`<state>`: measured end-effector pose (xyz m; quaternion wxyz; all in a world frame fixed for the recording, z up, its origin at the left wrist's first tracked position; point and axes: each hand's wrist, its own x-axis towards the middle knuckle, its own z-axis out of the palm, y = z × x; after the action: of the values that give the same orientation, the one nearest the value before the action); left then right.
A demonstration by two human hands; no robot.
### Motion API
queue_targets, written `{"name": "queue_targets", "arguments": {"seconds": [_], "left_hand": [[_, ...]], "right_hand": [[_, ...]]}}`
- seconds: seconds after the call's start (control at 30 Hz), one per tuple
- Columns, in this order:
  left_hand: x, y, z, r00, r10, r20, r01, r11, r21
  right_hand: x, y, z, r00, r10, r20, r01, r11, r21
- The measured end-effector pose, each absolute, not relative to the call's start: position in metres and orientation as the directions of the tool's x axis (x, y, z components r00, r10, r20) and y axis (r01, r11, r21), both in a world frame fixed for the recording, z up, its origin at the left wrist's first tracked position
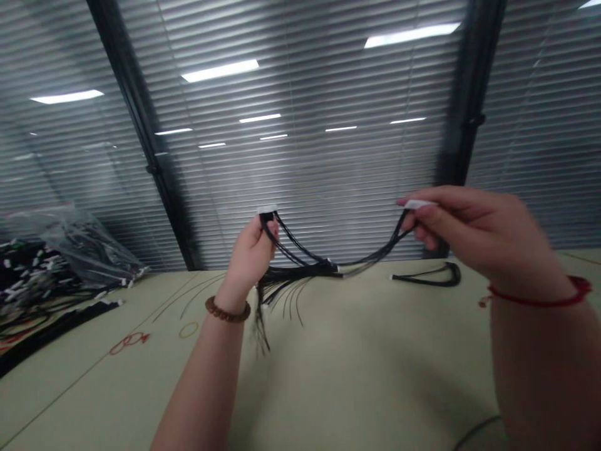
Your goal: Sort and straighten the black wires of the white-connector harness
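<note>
A black wire harness hangs in a sagging curve between my two hands, above the table. My left hand is closed on its left end, just under a white connector. Between the thumb and fingers of my right hand is the white connector at the other end. Behind the sagging wires lies a bundle of black cables, partly hidden by my left hand. Loose wire ends hang or spread below my left hand; they are blurred.
A looped black cable lies at the back right of the table. On the left are a pile of cables with white connectors, a clear plastic bag, red rings and a yellow ring. Window blinds stand behind.
</note>
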<state>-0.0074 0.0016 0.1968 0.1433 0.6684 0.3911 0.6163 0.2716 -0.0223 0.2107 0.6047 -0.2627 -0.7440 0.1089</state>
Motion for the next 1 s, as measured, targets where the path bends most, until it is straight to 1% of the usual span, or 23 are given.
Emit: {"name": "queue_targets", "arguments": {"seconds": [0.07,0.13,0.2,0.27,0.43,0.53,0.7,0.83,0.9,1.0], "left_hand": [[0.01,-0.008,0.194,0.096,0.727,0.68,0.285,-0.674,0.681],[0.028,-0.017,0.191,0.233,0.721,0.652,0.25,-0.693,0.677],[0.041,-0.024,0.187,0.332,0.703,0.629,0.229,-0.707,0.669],[0.048,-0.027,0.185,0.392,0.685,0.614,0.21,-0.717,0.665],[0.05,-0.029,0.185,0.444,0.66,0.606,0.183,-0.729,0.659],[0.049,-0.03,0.186,0.451,0.651,0.611,0.204,-0.741,0.639],[0.048,-0.034,0.188,0.441,0.625,0.644,0.3,-0.779,0.55],[0.047,-0.039,0.19,0.459,0.61,0.646,0.354,-0.792,0.497],[0.047,-0.04,0.192,0.477,0.633,0.61,0.347,-0.773,0.531],[0.045,-0.038,0.189,0.521,0.711,0.473,0.312,-0.674,0.67]], "right_hand": [[0.256,-0.027,0.209,-0.233,0.547,0.804,0.262,0.831,-0.49],[0.241,-0.03,0.206,-0.316,0.56,0.766,0.246,0.828,-0.503],[0.229,-0.03,0.204,-0.354,0.562,0.747,0.242,0.827,-0.507],[0.223,-0.03,0.202,-0.358,0.56,0.747,0.251,0.828,-0.501],[0.219,-0.031,0.202,-0.351,0.557,0.753,0.25,0.831,-0.498],[0.218,-0.031,0.201,-0.307,0.563,0.768,0.234,0.826,-0.512],[0.215,-0.028,0.201,-0.251,0.586,0.77,0.202,0.81,-0.551],[0.21,-0.026,0.198,-0.275,0.604,0.748,0.134,0.795,-0.592],[0.21,-0.024,0.196,-0.274,0.613,0.74,0.094,0.783,-0.614],[0.222,-0.015,0.198,-0.171,0.633,0.755,0.028,0.769,-0.639]]}}
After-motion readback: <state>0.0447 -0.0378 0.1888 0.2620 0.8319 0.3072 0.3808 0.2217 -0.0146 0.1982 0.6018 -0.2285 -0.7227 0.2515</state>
